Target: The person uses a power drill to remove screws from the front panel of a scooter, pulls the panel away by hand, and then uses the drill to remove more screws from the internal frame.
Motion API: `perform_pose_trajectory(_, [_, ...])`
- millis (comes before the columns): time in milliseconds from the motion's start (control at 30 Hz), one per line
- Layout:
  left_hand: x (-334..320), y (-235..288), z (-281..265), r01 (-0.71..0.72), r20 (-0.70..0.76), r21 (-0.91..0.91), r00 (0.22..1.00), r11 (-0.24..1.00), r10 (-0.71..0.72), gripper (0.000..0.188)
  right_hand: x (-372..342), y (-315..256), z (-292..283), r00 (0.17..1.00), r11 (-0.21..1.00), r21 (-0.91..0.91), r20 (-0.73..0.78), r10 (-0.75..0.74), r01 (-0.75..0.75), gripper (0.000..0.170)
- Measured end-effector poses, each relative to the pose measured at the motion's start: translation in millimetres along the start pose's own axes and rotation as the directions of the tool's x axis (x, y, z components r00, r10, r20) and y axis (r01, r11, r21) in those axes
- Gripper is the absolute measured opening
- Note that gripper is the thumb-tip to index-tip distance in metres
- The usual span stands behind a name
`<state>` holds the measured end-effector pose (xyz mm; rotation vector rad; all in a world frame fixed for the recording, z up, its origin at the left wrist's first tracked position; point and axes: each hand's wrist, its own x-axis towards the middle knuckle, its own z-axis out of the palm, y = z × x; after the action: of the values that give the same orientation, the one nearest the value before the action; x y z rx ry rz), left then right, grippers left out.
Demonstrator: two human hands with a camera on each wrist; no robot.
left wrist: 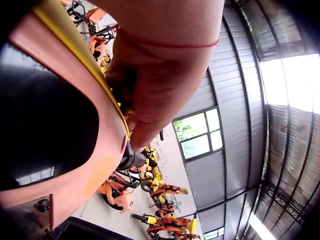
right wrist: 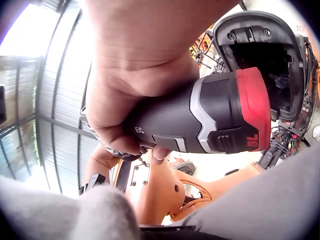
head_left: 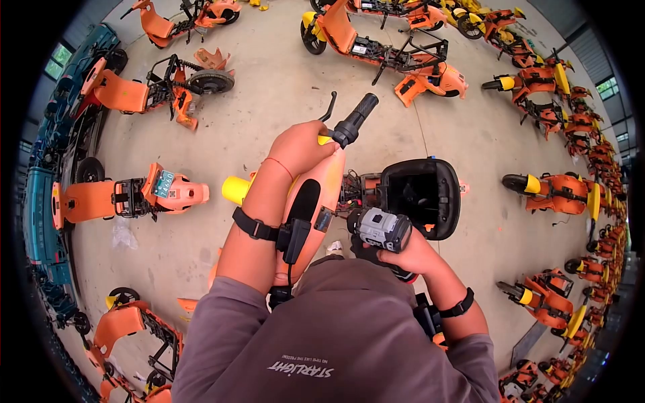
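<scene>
In the head view my left hand (head_left: 306, 148) grips the upper end of a scooter's orange handlebar cover (head_left: 329, 176), right by the black handlebar grip (head_left: 359, 115). The left wrist view shows the fingers curled over the yellow edge of the orange cover (left wrist: 107, 127); their tips are mostly hidden. My right hand (head_left: 411, 255) holds a grey and black cordless drill (head_left: 384, 228) low in front of my body. The right wrist view shows fingers wrapped round the drill (right wrist: 195, 115), which has a red end. Its tip points toward the scooter's cover and is partly hidden.
An open black storage box (head_left: 430, 236) stands on the scooter beside the drill, with exposed wiring (head_left: 353, 191) next to it. Partly stripped orange scooters (head_left: 168, 198) stand around on the concrete floor (head_left: 269, 74). Dense rows of scooters (head_left: 591, 148) line the right side.
</scene>
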<state>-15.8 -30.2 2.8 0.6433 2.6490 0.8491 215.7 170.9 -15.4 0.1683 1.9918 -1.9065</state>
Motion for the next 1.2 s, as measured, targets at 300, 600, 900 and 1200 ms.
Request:
perform_pose_trajectory(300, [1,1,0,-0.016,0.036,0.049,0.999,0.999,0.014,0.042,4,-9,0,0.999,0.984,-0.174,-0.016,0.031,-0.033,0.041])
perform_pose_trajectory(600, [3,-5,5,-0.049,0.049,-0.027,0.998,0.998,0.050,0.040,6,-23,6,0.997,0.979,-0.186,-0.010,0.081,-0.081,0.036])
perform_pose_trajectory(900, [3,-7,4,-0.048,0.073,-0.044,0.996,0.998,0.052,0.037,10,-28,0,0.997,0.940,-0.335,0.010,0.075,-0.067,0.036])
perform_pose_trajectory(1200, [-2,4,-3,0.012,0.101,-0.042,0.995,0.999,-0.008,0.036,13,-50,2,0.978,0.912,-0.366,0.030,0.209,-0.184,0.054])
